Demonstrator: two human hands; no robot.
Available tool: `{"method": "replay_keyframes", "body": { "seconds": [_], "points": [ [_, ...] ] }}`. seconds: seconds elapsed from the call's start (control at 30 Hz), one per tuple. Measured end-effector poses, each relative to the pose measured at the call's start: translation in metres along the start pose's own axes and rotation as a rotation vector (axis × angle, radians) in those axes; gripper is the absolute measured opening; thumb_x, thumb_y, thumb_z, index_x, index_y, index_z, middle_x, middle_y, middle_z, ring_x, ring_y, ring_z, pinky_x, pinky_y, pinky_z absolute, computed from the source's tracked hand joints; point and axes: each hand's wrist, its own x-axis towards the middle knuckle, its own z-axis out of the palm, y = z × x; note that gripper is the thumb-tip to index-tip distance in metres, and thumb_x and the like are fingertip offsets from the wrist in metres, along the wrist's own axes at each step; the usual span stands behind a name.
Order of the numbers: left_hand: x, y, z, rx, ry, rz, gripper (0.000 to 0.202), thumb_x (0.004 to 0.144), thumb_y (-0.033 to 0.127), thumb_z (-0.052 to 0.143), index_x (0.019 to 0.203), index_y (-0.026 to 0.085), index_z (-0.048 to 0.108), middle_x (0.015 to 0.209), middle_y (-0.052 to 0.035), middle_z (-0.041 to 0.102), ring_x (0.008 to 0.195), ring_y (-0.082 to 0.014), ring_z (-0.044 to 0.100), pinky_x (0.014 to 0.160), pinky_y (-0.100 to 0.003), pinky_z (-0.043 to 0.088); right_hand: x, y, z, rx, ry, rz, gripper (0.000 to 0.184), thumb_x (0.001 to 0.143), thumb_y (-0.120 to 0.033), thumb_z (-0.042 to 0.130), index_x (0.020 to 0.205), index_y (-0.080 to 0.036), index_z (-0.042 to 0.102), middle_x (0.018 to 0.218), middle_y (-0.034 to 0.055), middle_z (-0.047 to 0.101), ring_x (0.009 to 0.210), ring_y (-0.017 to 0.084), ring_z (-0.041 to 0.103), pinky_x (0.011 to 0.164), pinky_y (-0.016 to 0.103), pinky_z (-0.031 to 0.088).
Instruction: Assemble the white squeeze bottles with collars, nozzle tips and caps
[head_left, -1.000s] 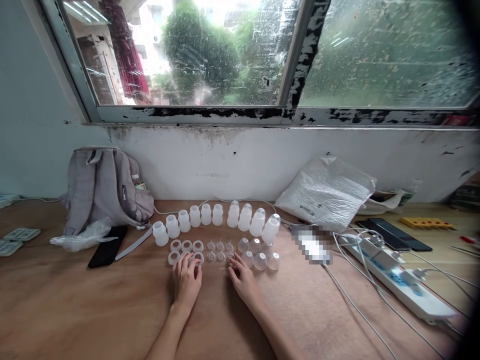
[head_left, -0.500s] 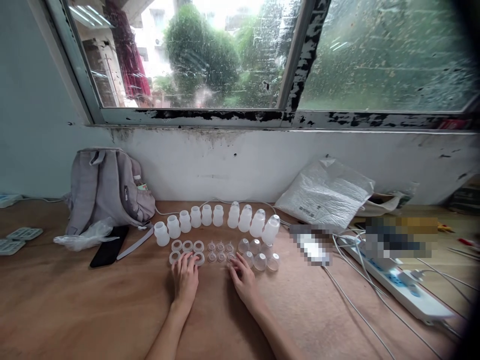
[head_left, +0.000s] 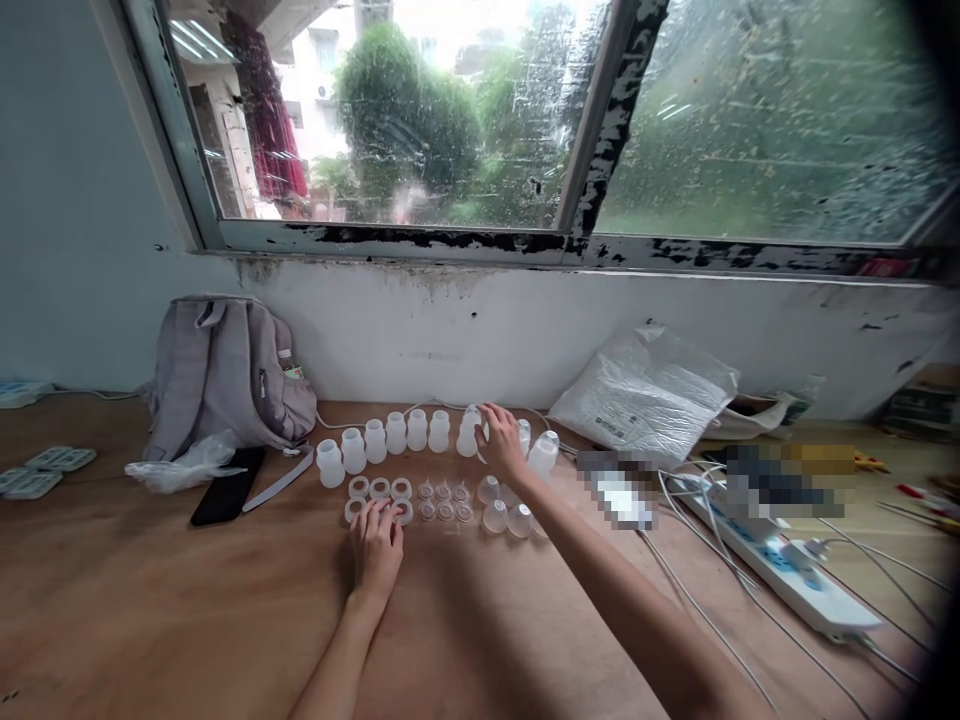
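My left hand lies low on the table with fingers spread, its fingertips at the front row of white screw rings. Over the capped bottles my right hand is stretched out, thumb and fingers apart. It is beside the leftmost capped baby bottle and partly hides the ones behind it; whether it touches any I cannot tell. Another capped bottle stands at the right end. Several uncapped bottles form a curved row at left. Clear nipples and domed caps sit in two rows each.
A grey backpack, a plastic bag and a black phone are at left. To the right are a silvery mailing bag, a white power strip and loose cables. A wall with a window stands behind.
My right hand has moved from beside the nipples and caps, up and away to the capped bottles. My left hand stays by the rings. The view has shifted slightly.
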Motion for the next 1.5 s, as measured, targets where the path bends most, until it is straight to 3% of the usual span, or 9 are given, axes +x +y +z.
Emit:
{"method": "replay_keyframes", "body": {
  "seconds": [0.2, 0.33, 0.47, 0.6, 0.77, 0.93, 1.1, 1.23, 1.5],
  "points": [
    [-0.001, -0.001, 0.0, -0.114, 0.034, 0.053, 0.021, 0.076, 0.01, 0.045, 0.084, 0.019, 0.062, 0.095, -0.0074, 0.061, 0.1, -0.0232, 0.051, 0.086, -0.04, 0.042, 0.028, 0.021, 0.018, -0.193, -0.133, -0.058, 0.033, 0.075, -0.022, 0.054, 0.107, -0.016, 0.052, 0.12, 0.0137, 0.051, 0.119, 0.031, 0.032, 0.097, 0.058, -0.003],
    [-0.002, 0.001, -0.003, -0.164, 0.05, 0.063, 0.021, 0.077, 0.01, 0.044, 0.084, 0.019, 0.061, 0.092, -0.0069, 0.061, 0.098, -0.0224, 0.052, 0.086, -0.041, 0.043, 0.017, 0.016, 0.018, -0.152, -0.128, -0.079, 0.021, 0.078, -0.022, 0.051, 0.098, -0.017, 0.055, 0.091, 0.0081, 0.065, 0.098, 0.024, 0.052, 0.1, 0.053, 0.004],
    [-0.003, 0.005, -0.009, -0.215, 0.044, 0.056, 0.019, 0.079, 0.013, 0.044, 0.088, 0.019, 0.06, 0.096, -0.0072, 0.058, 0.097, -0.0216, 0.052, 0.087, -0.041, 0.041, -0.001, 0.007, 0.0, -0.109, -0.052, -0.057, 0.027, 0.084, -0.028, 0.042, 0.104, -0.015, 0.053, 0.094, 0.0094, 0.063, 0.095, 0.022, 0.052, 0.099, 0.047, 0.016],
    [-0.005, 0.012, -0.018, -0.341, 0.056, -0.01, 0.024, 0.08, 0.026, 0.049, 0.102, 0.019, 0.053, 0.112, -0.011, 0.047, 0.107, -0.0236, 0.047, 0.09, -0.042, 0.039, -0.042, -0.008, -0.028, 0.218, 0.095, 0.061, 0.034, 0.082, -0.035, 0.046, 0.11, -0.015, 0.05, 0.095, 0.0096, 0.06, 0.085, 0.02, 0.055, 0.082, 0.036, 0.04],
    [-0.012, 0.04, -0.037, -0.796, -0.138, -0.149, 0.047, 0.08, 0.047, 0.043, 0.117, 0.018, 0.039, 0.126, -0.0151, 0.036, 0.116, -0.0275, 0.04, 0.088, -0.041, 0.041, -0.124, -0.034, -0.044, 0.771, 0.065, 0.373, 0.032, 0.076, -0.041, 0.053, 0.1, -0.018, 0.052, 0.08, 0.0046, 0.06, 0.067, 0.017, 0.056, 0.062, 0.029, 0.047],
    [-0.028, 0.077, -0.061, -1.146, -0.312, -0.545, 0.043, 0.079, 0.048, 0.044, 0.111, 0.019, 0.04, 0.098, -0.0095, 0.055, 0.079, -0.0195, 0.06, 0.054, -0.025, 0.049, -0.185, -0.052, -0.05, 1.166, 0.016, 0.642, 0.028, 0.074, -0.039, 0.057, 0.092, -0.02, 0.052, 0.087, 0.0044, 0.059, 0.077, 0.018, 0.059, 0.066, 0.029, 0.051],
    [-0.052, 0.098, -0.08, -1.127, -0.405, -0.67, 0.036, 0.067, 0.049, 0.058, 0.086, 0.02, 0.045, 0.063, 0.0033, 0.05, 0.044, -0.0088, 0.048, 0.036, -0.017, 0.038, -0.222, -0.059, -0.049, 1.135, -0.243, 0.82, 0.033, 0.072, -0.051, 0.053, 0.079, -0.018, 0.054, 0.066, -0.0002, 0.059, 0.033, 0.008, 0.045, 0.028, 0.019, 0.035],
    [-0.072, 0.107, -0.09, -1.016, -0.36, -0.655, 0.035, 0.065, 0.051, 0.057, 0.078, 0.021, 0.044, 0.061, 0.0032, 0.049, 0.046, -0.0104, 0.049, 0.036, -0.018, 0.038, -0.232, -0.059, -0.045, 1.008, -0.142, 0.798, 0.039, 0.071, -0.051, 0.055, 0.055, -0.016, 0.05, 0.049, -0.0016, 0.053, 0.04, 0.01, 0.048, 0.038, 0.019, 0.038],
    [-0.066, 0.126, -0.104, -0.908, -0.214, -0.636, 0.034, 0.067, 0.051, 0.054, 0.077, 0.021, 0.042, 0.066, 0.0, 0.052, 0.05, -0.0124, 0.051, 0.038, -0.019, 0.037, -0.205, -0.059, -0.054, 1.028, -0.048, 0.794, 0.037, 0.07, -0.046, 0.056, 0.052, -0.014, 0.054, 0.048, 0.0012, 0.052, 0.044, 0.011, 0.045, 0.04, 0.021, 0.033]
  ]
}}
